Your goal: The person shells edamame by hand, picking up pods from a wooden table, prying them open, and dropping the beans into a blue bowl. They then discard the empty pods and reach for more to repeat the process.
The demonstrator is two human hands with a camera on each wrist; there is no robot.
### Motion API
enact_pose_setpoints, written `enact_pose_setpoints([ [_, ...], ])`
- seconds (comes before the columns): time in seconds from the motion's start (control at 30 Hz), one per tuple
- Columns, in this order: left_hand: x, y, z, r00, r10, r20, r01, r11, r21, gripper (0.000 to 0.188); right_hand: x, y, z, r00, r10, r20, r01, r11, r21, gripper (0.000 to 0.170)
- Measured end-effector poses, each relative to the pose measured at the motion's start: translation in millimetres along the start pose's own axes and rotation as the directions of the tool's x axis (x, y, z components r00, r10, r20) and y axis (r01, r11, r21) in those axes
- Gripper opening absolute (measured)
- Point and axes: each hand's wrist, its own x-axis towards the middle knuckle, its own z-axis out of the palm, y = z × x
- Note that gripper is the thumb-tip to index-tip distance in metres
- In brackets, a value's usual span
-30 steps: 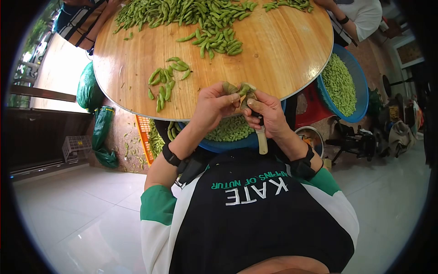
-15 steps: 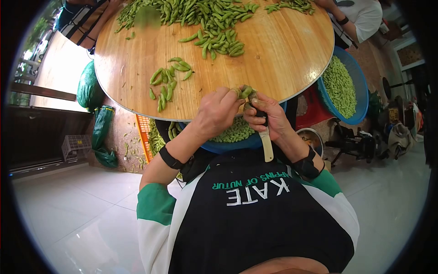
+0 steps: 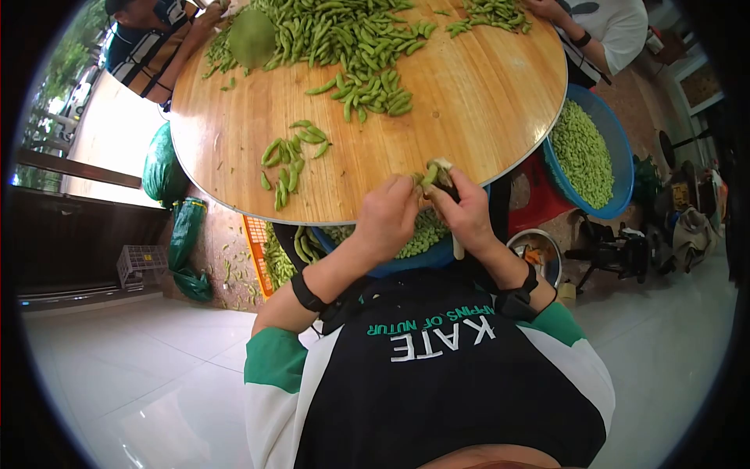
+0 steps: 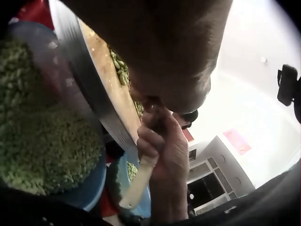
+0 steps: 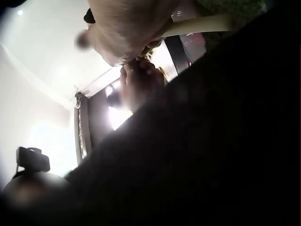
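In the head view my left hand (image 3: 388, 211) and right hand (image 3: 469, 211) meet over the table's near edge. A green bean pod (image 3: 432, 173) is between their fingertips, and my left fingers pinch its near end. My right hand also grips a tool with a long cream handle (image 4: 136, 186), which points back toward my body; its working end is hidden in the fist. Below the hands, a blue basin (image 3: 447, 256) holds shelled green beans (image 3: 422, 237). A small group of pods (image 3: 291, 160) lies on the tabletop left of my hands.
The round wooden table (image 3: 484, 117) bears a large heap of pods (image 3: 336, 39) at its far side. Two other people sit across it. To the right stands another blue basin (image 3: 623, 184) of shelled beans. An orange crate (image 3: 256, 254) of pods is at left, beside green sacks (image 3: 186, 234).
My right hand has turned over, so its back faces up and less of the cream handle shows. The left hand has shifted slightly right and nearer. The head view has tilted slightly.
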Motion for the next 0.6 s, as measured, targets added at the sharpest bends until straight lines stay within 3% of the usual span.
enact_pose_setpoints([
  [0.07,-0.7,3.2,-2.6,0.997,0.07,0.028,-0.072,0.993,0.094,0.003,1.0,0.3,-0.1,0.97,-0.239,-0.043,0.219,0.938,-0.27,0.024],
  [0.1,-3.1,4.1,-2.1,0.996,0.092,0.02,-0.093,0.99,0.107,0.003,1.0,-1.1,-1.1,0.964,-0.264,-0.04,0.245,0.932,-0.267,0.024],
  [0.17,-6.3,4.1,5.2,0.991,0.13,-0.024,-0.127,0.986,0.11,0.006,4.1,-5.4,-7.2,0.857,-0.507,0.089,0.464,0.686,-0.561,0.029],
  [0.2,-7.2,3.3,8.0,0.993,0.115,-0.032,-0.112,0.989,0.094,0.007,6.9,-3.7,-9.8,0.827,-0.542,0.147,0.512,0.618,-0.597,0.031],
  [0.23,-8.8,2.6,9.5,0.995,0.098,-0.037,-0.094,0.992,0.082,0.008,8.3,0.8,-11.1,0.794,-0.572,0.204,0.555,0.548,-0.625,0.032],
  [0.33,-8.0,4.4,10.9,0.996,0.083,-0.025,-0.081,0.995,0.059,0.008,8.2,5.3,-12.3,0.806,-0.548,0.222,0.546,0.546,-0.635,0.026],
  [0.4,-12.6,7.5,12.0,1.0,0.022,0.006,-0.022,1.0,0.022,0.008,10.0,11.5,-17.6,0.845,-0.5,0.189,0.488,0.577,-0.655,0.024],
  [0.43,-13.9,9.1,11.5,1.0,-0.02,0.021,0.02,1.0,0.008,0.008,11.5,9.1,-17.9,0.817,-0.55,0.174,0.513,0.556,-0.654,0.021],
  [0.5,-13.7,9.6,8.3,0.998,-0.048,-0.027,0.048,0.999,0.011,0.01,2.2,-2.4,-15.8,0.841,-0.508,0.185,0.507,0.623,-0.596,0.02],
  [0.57,-15.6,4.9,6.6,0.972,-0.218,0.089,0.224,0.972,-0.073,0.014,-0.9,-10.3,-9.8,0.805,-0.548,0.228,0.564,0.587,-0.581,0.02],
  [0.6,-14.8,10.6,5.5,0.973,-0.215,0.089,0.223,0.971,-0.09,0.014,-4.9,-10.2,-8.1,0.779,-0.577,0.247,0.595,0.556,-0.58,0.021],
])
